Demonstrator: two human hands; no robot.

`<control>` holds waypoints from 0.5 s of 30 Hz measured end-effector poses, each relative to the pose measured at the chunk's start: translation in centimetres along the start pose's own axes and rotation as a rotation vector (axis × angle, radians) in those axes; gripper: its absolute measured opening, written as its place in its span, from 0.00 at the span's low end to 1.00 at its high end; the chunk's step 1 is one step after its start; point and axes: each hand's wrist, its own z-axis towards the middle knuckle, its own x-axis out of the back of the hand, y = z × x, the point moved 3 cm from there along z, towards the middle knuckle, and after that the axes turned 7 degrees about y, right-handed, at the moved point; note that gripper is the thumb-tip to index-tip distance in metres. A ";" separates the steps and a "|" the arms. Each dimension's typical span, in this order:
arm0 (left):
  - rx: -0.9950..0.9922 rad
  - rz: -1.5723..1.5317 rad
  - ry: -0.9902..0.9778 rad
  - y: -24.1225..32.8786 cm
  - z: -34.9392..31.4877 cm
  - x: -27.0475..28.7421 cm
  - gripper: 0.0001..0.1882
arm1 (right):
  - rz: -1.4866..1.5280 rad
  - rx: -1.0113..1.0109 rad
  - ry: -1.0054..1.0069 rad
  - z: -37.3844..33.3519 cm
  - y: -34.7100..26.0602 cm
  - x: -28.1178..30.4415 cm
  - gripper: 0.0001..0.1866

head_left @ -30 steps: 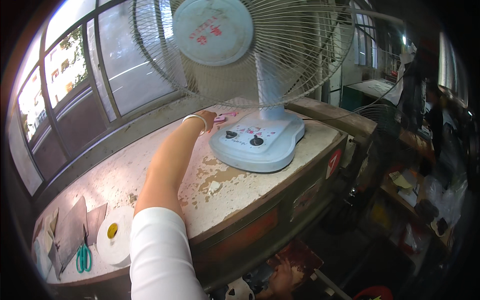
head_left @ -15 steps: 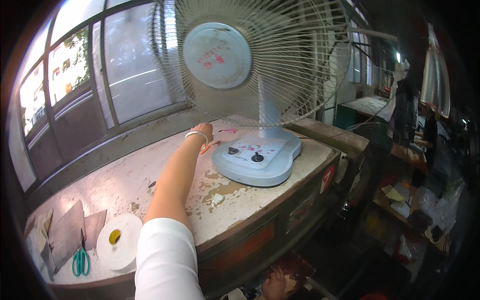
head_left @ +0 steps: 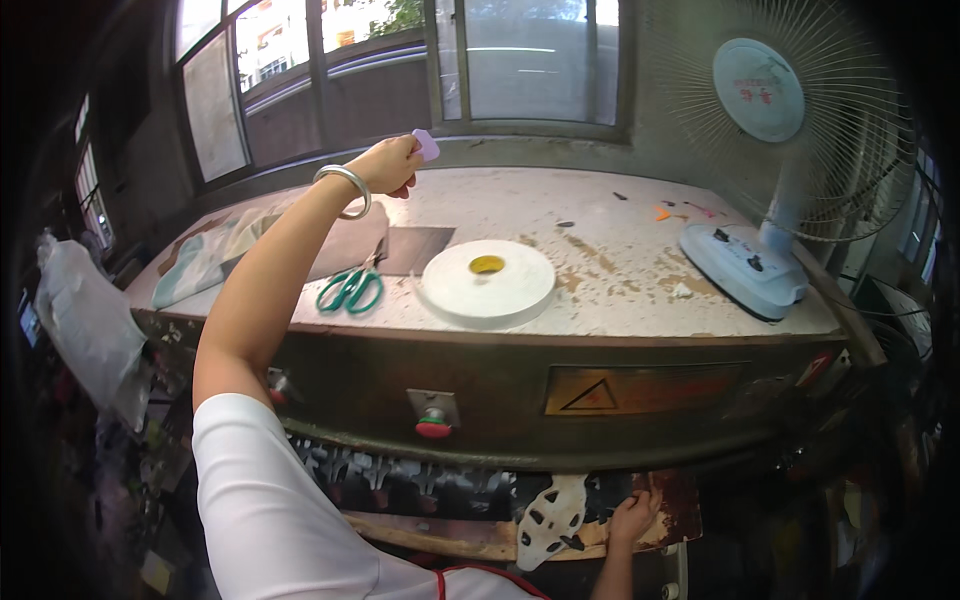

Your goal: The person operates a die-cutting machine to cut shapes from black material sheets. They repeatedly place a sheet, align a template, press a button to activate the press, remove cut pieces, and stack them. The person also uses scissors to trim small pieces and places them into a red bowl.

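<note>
My left hand, with a silver bangle at the wrist, is raised over the far part of the white worktop. Pinched between its thumb and fingers is a small flat lilac piece; its exact kind is unclear. Lower down, my right hand rests on the right end of a board, fingers loosely bent and apart, with nothing visible in them. Just left of it, a white cut-out piece with several dark-edged holes lies across the board.
On the worktop are green-handled scissors, a white tape roll, grey sheets and folded cloth. A blue-based fan stands at the right. A red push button sits on the front panel. A plastic bag hangs left.
My view has swung left. My left hand has left the area beside the fan and moved left, and the lilac piece now shows in it. My right hand still rests on the board.
</note>
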 end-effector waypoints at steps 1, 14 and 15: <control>-0.004 0.106 0.003 -1.8 -1.8 0.3 0.18 | 0.024 0.019 0.013 -0.2 0.1 0.3 0.05; 0.115 0.208 -0.076 -9.5 -15.7 0.9 0.28 | 0.109 0.048 0.036 -2.0 6.9 0.7 0.04; 0.157 0.038 -0.096 -10.4 -16.3 1.3 0.27 | 0.171 0.033 0.018 -1.7 7.8 0.7 0.05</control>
